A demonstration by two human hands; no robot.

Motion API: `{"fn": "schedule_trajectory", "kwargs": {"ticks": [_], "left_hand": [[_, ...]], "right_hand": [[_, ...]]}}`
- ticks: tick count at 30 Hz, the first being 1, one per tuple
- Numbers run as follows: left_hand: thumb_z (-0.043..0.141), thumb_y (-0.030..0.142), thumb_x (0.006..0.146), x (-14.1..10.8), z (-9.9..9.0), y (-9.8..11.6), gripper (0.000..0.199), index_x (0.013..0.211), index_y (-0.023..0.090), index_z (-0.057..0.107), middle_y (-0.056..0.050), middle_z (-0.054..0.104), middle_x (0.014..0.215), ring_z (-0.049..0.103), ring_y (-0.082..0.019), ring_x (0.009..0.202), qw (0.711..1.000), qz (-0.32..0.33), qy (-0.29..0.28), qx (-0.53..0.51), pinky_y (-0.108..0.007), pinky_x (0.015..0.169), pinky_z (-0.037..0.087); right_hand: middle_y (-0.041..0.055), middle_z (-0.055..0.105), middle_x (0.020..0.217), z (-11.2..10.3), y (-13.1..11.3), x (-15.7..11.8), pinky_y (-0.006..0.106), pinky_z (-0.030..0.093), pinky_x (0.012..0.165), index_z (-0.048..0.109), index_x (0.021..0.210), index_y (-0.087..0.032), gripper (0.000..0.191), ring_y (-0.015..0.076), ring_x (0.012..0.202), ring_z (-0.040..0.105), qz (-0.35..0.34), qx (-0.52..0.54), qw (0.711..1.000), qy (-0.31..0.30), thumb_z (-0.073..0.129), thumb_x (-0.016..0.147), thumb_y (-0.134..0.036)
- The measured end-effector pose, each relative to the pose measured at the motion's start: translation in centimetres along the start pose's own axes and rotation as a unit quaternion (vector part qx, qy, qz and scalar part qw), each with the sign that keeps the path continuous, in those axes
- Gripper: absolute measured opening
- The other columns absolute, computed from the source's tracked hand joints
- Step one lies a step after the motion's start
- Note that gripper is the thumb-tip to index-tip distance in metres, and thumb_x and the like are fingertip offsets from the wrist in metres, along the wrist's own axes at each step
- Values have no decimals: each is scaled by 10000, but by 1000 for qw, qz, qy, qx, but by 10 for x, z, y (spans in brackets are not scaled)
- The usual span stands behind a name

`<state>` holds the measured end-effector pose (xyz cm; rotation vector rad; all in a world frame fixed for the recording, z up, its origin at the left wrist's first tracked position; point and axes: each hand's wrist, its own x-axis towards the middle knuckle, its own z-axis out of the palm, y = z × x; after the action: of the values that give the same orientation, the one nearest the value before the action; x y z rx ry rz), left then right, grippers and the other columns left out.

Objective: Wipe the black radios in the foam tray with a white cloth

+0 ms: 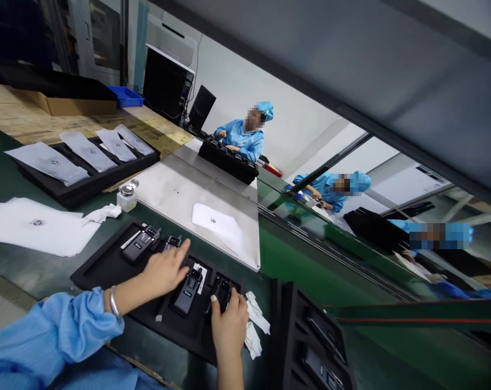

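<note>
A black foam tray (pixel 107 254) lies in front of me, with black handheld devices in its slots. At the left end one device (pixel 137 245) sits uncovered. My left hand (pixel 162 273) reaches across the tray with its fingers stretched out. It partly covers a second device (pixel 172 242); whether it touches that device I cannot tell. Between my hands lies a third device (pixel 187 292) with a small lit screen, beside a white label strip (pixel 202 279). My right hand (pixel 231 322) has thumb and fingers around the rightmost device (pixel 221 287), which it partly hides.
White printed sleeves (pixel 38 227) and a pump bottle (pixel 127 196) are at left, below another foam tray (pixel 75 192) bearing sleeves. Crumpled tissues (pixel 253 330) lie by my right hand. More sleeves (pixel 217 225) rest on a white board. Another device tray (pixel 294 346) stands right. Co-workers (pixel 245 135) sit beyond.
</note>
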<state>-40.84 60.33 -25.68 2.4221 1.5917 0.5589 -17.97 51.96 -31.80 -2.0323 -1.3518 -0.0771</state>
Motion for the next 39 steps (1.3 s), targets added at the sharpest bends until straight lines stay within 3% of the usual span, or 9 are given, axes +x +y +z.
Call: {"fn": "schedule_trajectory", "kwargs": {"ticks": [3,5,11,13,18,22,25,32,39], "left_hand": [[659,437,834,-5,25,46,917,1574,183,180,-207,598,1124,633,-374,944,995,10,-92,-33,-453,808,492],[722,341,765,-4,41,62,965,1566,165,214,-246,563,1162,625,-410,974,992,-17,-108,-55,-488,832,481],[705,301,715,7,51,47,1018,1573,167,174,-235,539,1266,594,-405,1097,974,-69,-97,-195,-512,940,442],[694,373,746,6,51,34,966,1560,166,217,-198,576,1246,603,-349,1089,944,-80,-96,-306,-457,942,457],[713,594,732,-4,59,20,917,1448,103,419,-134,638,1073,636,-242,943,814,-87,-110,-564,-358,837,511],[787,599,692,-10,61,18,875,1373,117,524,-152,651,1137,636,-255,998,755,-93,-108,-640,-357,860,506],[793,582,708,-13,59,15,822,1342,112,564,-162,653,1192,622,-270,1077,735,-103,-104,-663,-364,931,483],[746,619,745,-14,58,11,767,1307,116,605,-160,665,1232,622,-282,1099,714,-121,-123,-679,-347,907,494],[748,572,770,-13,62,6,758,1348,113,574,-158,687,1167,648,-266,980,711,-119,-139,-679,-325,786,513]], "right_hand": [[276,509,1285,8,-8,-2,536,446,814,553,1357,-93,690,419,1053,519,10,-20,999,-30,567,808,-510],[275,504,1298,14,-12,1,507,457,763,540,1371,-108,708,402,1015,533,11,-20,999,-28,606,768,-473],[253,495,1344,9,5,16,528,461,850,506,1407,-126,809,394,1071,559,81,98,990,-61,690,662,-381],[220,517,1340,4,11,17,474,489,874,480,1421,-136,834,334,1056,596,123,239,959,-84,720,675,-423],[147,537,1386,2,-9,2,409,487,962,497,1380,-186,766,247,1108,609,161,554,805,-139,787,715,-431],[140,582,1349,10,-39,-13,446,441,1042,530,1342,-169,669,255,1163,595,145,609,762,-165,772,765,-405],[136,596,1340,19,-46,-22,444,428,1065,524,1355,-160,642,250,1188,589,143,601,771,-156,728,813,-437],[108,547,1409,33,-34,-27,458,308,1164,529,1392,-179,545,249,1315,496,83,506,848,-135,563,933,-470],[118,553,1401,36,-32,-26,494,323,1156,539,1387,-170,546,267,1308,505,92,477,864,-131,544,939,-484]]}}
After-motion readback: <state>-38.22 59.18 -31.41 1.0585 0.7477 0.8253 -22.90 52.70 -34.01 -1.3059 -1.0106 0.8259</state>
